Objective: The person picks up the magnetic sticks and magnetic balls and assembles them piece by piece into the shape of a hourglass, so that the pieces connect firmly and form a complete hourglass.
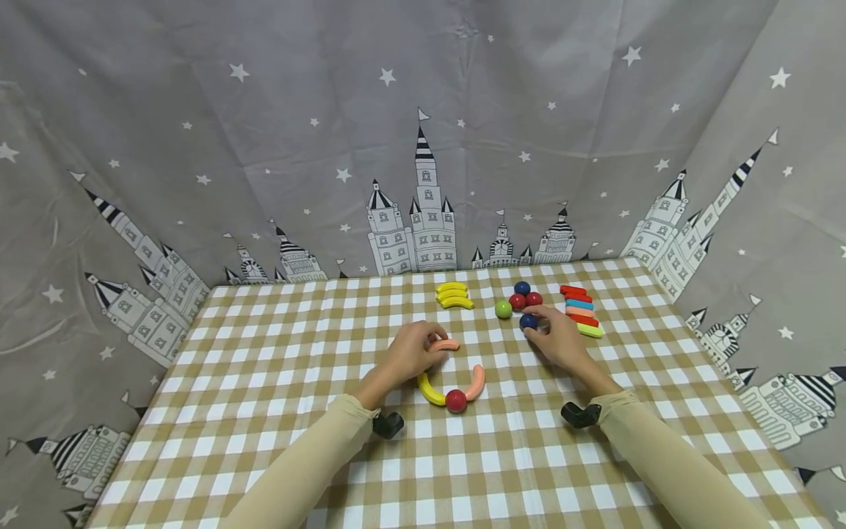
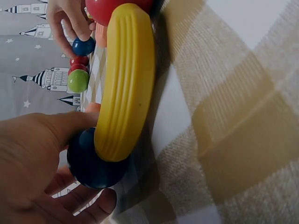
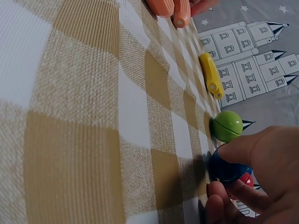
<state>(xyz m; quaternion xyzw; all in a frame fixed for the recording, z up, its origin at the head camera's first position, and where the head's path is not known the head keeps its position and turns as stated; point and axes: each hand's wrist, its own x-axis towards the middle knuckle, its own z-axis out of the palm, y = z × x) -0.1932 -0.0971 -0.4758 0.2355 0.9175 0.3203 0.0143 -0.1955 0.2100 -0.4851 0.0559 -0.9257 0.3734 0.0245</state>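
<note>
Hands apart, each clamped on a ball. Left hand (image 1: pixel 410 351) has thumb and fingers round a dark blue ball (image 2: pixel 96 168) at the arc's 10 o'clock, by the tip of the yellow curved piece (image 1: pixel 431 391); probably steadying it, balls roll. Right hand (image 1: pixel 560 341) pinches a second blue ball (image 1: pixel 528 321) at 2 o'clock off the arc. Red ball (image 1: pixel 456 400) at 6, between yellow and a pink piece (image 1: pixel 475 383) at 4. Another pink piece (image 1: pixel 449 344) at 12 (partly behind left fingers). Farther out on the tabletop (image 1: pixel 264 411): yellow pieces (image 1: pixel 456 302) at 12, loose balls (image 1: pixel 518 302) at 1, coloured bars (image 1: pixel 581 311) at 2, apparently grouped for easy picking.
</note>
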